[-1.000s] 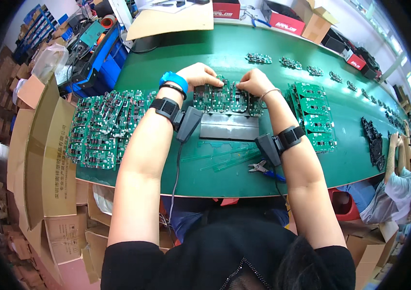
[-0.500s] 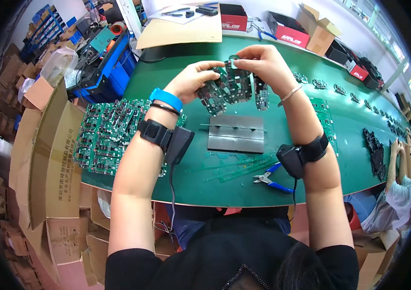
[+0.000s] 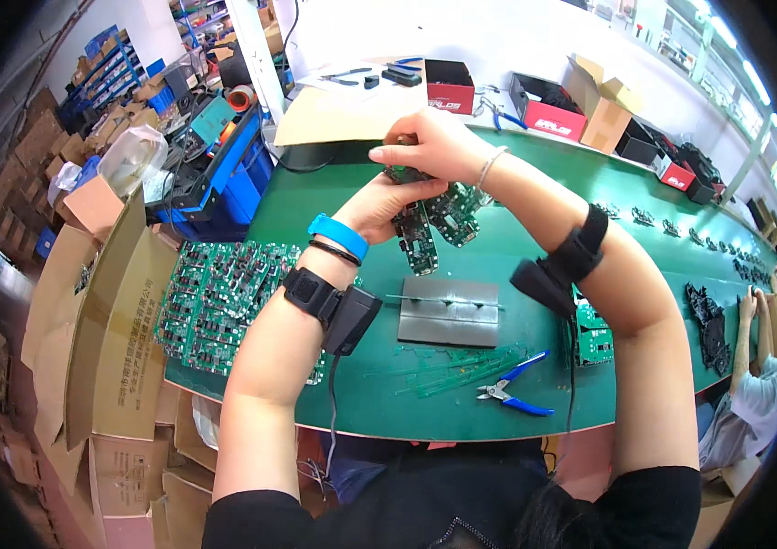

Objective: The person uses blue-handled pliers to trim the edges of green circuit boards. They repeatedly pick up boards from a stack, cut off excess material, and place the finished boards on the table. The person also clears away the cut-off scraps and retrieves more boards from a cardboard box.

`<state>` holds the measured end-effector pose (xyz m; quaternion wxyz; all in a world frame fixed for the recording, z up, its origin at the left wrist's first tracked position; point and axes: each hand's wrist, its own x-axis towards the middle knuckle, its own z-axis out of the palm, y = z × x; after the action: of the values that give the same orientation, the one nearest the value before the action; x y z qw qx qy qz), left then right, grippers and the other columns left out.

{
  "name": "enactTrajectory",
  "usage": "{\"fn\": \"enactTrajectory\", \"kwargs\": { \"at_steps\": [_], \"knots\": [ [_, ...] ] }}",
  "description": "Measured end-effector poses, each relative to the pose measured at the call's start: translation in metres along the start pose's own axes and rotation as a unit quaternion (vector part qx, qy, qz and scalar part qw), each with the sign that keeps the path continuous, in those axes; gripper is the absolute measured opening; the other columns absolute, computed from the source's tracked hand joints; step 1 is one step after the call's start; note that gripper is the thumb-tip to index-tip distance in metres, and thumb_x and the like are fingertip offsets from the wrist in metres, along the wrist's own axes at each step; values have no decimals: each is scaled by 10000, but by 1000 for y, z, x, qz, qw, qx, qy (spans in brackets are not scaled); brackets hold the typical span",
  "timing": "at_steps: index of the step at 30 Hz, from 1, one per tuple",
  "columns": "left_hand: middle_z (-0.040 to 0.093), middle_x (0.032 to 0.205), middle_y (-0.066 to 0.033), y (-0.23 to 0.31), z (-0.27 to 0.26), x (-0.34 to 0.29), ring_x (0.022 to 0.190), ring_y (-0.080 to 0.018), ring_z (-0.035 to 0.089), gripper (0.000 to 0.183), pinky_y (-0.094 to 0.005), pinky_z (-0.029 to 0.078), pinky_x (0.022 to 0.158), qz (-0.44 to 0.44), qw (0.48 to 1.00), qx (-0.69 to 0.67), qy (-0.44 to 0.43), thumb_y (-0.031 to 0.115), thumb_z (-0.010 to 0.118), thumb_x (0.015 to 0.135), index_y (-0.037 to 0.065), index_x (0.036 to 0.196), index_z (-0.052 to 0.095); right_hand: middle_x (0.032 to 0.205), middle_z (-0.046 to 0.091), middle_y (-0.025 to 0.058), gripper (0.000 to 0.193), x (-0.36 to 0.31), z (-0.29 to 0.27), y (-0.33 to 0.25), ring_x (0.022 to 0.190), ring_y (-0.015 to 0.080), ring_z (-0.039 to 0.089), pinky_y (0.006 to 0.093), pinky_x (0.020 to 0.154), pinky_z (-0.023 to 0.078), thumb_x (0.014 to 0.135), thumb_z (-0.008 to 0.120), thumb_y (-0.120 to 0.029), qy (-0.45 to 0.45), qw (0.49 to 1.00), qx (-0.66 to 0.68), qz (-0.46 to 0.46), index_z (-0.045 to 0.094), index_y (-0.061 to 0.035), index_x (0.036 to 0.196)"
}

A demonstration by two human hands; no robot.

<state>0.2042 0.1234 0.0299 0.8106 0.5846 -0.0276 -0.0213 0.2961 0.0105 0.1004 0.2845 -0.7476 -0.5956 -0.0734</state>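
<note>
My left hand (image 3: pixel 381 212) is closed round several small green circuit boards (image 3: pixel 417 245), which hang fanned out below its fingers. Crossing over it from the right, my right hand (image 3: pixel 439 151) is closed in a pinch at the upper ends of the boards, though its fingertips partly cover what they grip. Under the hands lies a grey metal block (image 3: pixel 448 328) with a thin green strip across its groove. In front of it are loose green board strips (image 3: pixel 448 373) and side cutters (image 3: pixel 514 389) with blue handles.
Populated circuit panels (image 3: pixel 224 306) are piled on the left of the green table, and more boards (image 3: pixel 595 340) lie beneath my right forearm. Black parts (image 3: pixel 707 320) and a co-worker's hands (image 3: pixel 754 306) are at far right. Cardboard boxes (image 3: pixel 118 320) stand at left; red-and-black bins (image 3: pixel 548 110) line the back.
My right hand has moved left across the top of my left hand. The boards, spread between both hands before, now hang bunched under them. The view has shifted slightly.
</note>
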Motion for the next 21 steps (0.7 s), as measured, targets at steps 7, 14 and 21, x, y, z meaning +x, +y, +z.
{"fn": "enactTrajectory", "kwargs": {
  "at_steps": [7, 14, 21],
  "knots": [
    [667, 1030, -42, 20, -15, 22, 933, -178, 651, 295, -359, 554, 813, 102, 988, -96, 61, 99, 710, 846, 86, 1121, 604, 794, 649, 95, 389, 12, -47, 68, 695, 152, 605, 300, 616, 499, 851, 703, -305, 38, 995, -60, 67, 620, 34, 1023],
    [681, 1037, -73, 13, -43, 43, 938, -200, 661, 260, -375, 552, 837, 86, 984, -129, 85, 131, 702, 867, 81, 1107, 616, 815, 637, 31, 216, -5, -5, 86, 654, 75, 563, 202, 552, 456, 836, 717, -104, 15, 890, 387, 243, 620, -18, 1009],
    [680, 915, -51, -36, -104, 61, 806, -208, 660, 227, -418, 553, 756, -82, 961, -142, 222, 206, 742, 845, 83, 1003, 635, 752, 635, 53, 179, -17, 39, 173, 641, 130, 611, 252, 555, 509, 779, 703, -9, 21, 815, 449, 367, 636, -4, 945]
  ]
}}
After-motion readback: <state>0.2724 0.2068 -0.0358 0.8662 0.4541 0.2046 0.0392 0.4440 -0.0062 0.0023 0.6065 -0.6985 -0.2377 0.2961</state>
